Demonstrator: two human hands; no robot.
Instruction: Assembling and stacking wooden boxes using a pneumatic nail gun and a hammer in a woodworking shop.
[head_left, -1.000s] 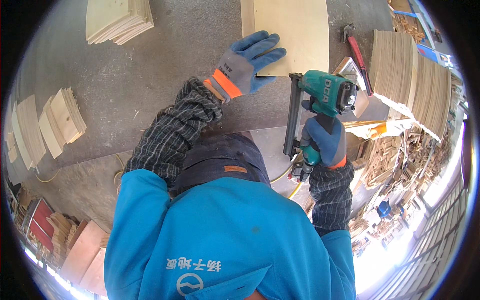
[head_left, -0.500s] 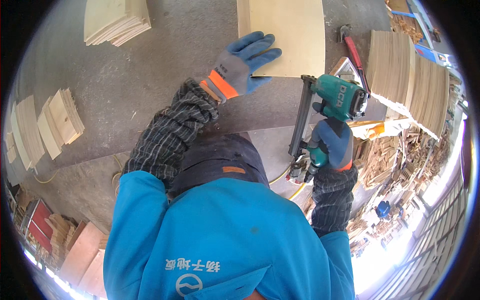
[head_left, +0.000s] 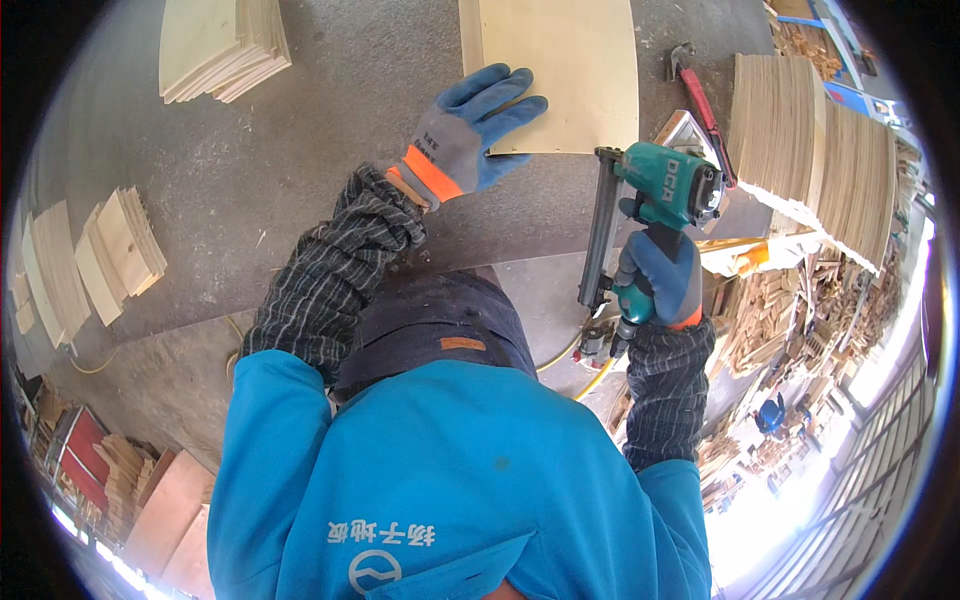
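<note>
My left hand (head_left: 470, 130), in a grey and blue work glove with an orange cuff band, rests with fingers spread on the near left corner of a pale wooden board (head_left: 570, 80). The thumb lies along the board's near edge. In my right hand (head_left: 662, 275), gloved the same way, is a teal nail gun (head_left: 668, 185) with a long dark magazine. My fingers wrap round its handle. The gun's nose sits just by the board's near right corner; whether it touches the wood I cannot tell.
A claw hammer (head_left: 703, 108) with a red handle lies right of the board. Tall stacks of thin wooden sheets (head_left: 775, 140) stand beyond it. More sheets are stacked at the upper left (head_left: 222, 50) and far left (head_left: 125, 250). A yellow air hose (head_left: 598, 378) runs below the gun.
The whole view has shifted slightly. The nail gun has come a little left and up with my right hand, while my left hand stays on the board.
</note>
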